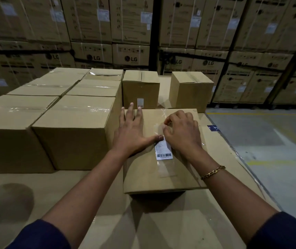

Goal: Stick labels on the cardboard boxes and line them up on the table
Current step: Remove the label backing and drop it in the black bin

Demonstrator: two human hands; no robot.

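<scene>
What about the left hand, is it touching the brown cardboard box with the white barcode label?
Touching. The head view shows the left hand lying flat on the brown cardboard box, on its top.

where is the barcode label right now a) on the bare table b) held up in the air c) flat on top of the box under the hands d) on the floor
c: the barcode label lies flat on top of the near box, left hand and right hand at its upper end.

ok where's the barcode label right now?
Head view, centre: the barcode label lies on top of the nearest box, under clear tape, between the thumb of the left hand and the right hand.
</scene>
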